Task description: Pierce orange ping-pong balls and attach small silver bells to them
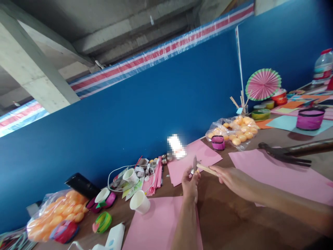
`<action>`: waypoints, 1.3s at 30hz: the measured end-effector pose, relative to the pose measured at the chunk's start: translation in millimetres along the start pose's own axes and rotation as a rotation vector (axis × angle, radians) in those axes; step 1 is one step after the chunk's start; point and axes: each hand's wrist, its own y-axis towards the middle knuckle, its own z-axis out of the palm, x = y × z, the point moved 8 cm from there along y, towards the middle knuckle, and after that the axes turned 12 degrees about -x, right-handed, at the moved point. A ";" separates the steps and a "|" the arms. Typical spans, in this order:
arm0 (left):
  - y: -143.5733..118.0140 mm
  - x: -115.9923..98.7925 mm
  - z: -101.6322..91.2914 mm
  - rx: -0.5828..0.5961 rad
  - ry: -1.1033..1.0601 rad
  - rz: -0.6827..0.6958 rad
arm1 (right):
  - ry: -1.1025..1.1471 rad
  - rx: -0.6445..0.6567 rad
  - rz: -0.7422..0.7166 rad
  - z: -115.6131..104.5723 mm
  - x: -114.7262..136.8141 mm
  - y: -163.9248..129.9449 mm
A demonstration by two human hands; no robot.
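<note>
I've got my left hand (pixel 190 180) pinching a small metal piece (pixel 194 164) against the tip of the thin wooden stick (pixel 208 169) that my right hand (pixel 231 178) grips above the table (pixel 223 215) — apparently fitting them, so steady alignment comes next, I'd judge.

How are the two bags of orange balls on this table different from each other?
The near bag of orange balls lies at the table's left end, beside a black box; the far bag of orange balls lies further along the blue wall, near a pink paper fan. The near bag has a pink and blue round thing at its front; the far bag has a small pink roll. Both bags are clear plastic.
</note>
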 end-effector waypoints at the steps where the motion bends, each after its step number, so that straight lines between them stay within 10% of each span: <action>1: 0.2 1.0 -0.1 0.002 0.005 -0.007 | 0.005 0.000 -0.005 0.5 -0.7 -0.2; 39: 0.9 -0.6 -0.6 0.003 0.135 0.077 | -0.008 -0.012 -0.013 -0.5 -4.9 -1.2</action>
